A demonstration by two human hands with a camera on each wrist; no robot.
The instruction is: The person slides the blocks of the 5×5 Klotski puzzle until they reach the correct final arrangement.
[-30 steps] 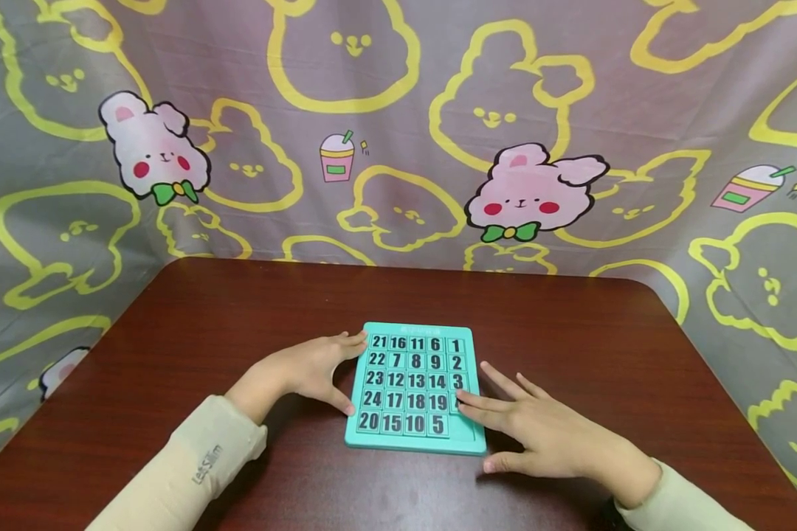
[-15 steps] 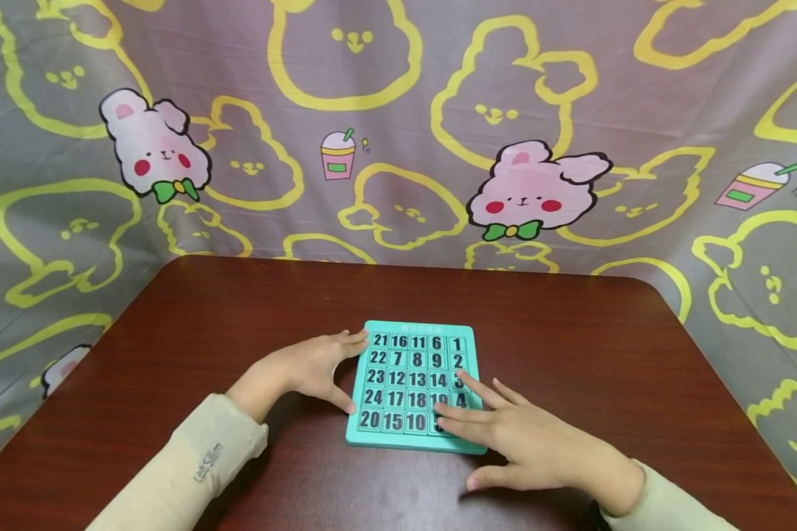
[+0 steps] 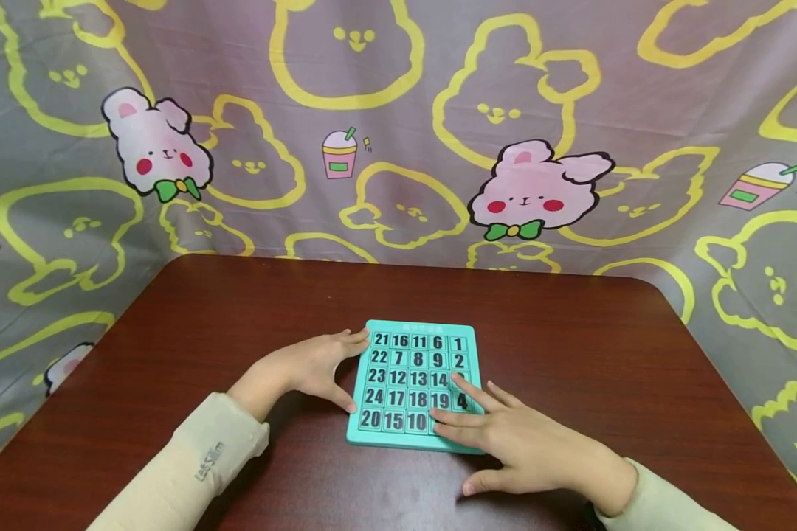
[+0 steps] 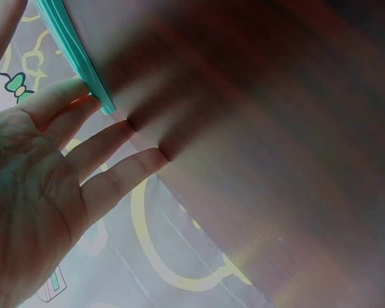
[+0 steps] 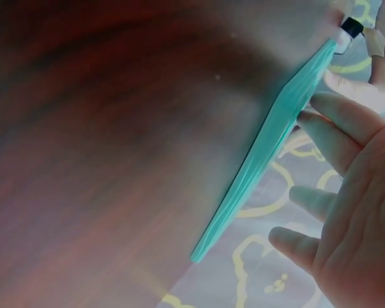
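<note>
A turquoise number slide puzzle point(image 3: 405, 445) lies on the table, its square tiles printed with black numbers. My left hand point(image 3: 312, 372) is spread along its left edge, thumb at the lower part and fingertips at the upper corner. In the left wrist view its fingers are nearly straight, with some reaching the tabletop. Over the puzzle's lower right lies my right hand point(image 3: 528, 446), fingers extended. One fingertip is on the tile right of 14, and another covers the bottom-row tile right of 10. My right thumb points out beyond the front edge.
The dark red-brown wooden table point(image 3: 239, 310) has rounded far corners. A grey-pink curtain point(image 3: 398, 133) with yellow outlines and cartoon rabbits hangs behind it and along both sides.
My right hand has moved left and slightly toward me, from the puzzle's right edge onto its lower-right tiles. The bottom-row tile 5 is now hidden under it. My left hand stays in place.
</note>
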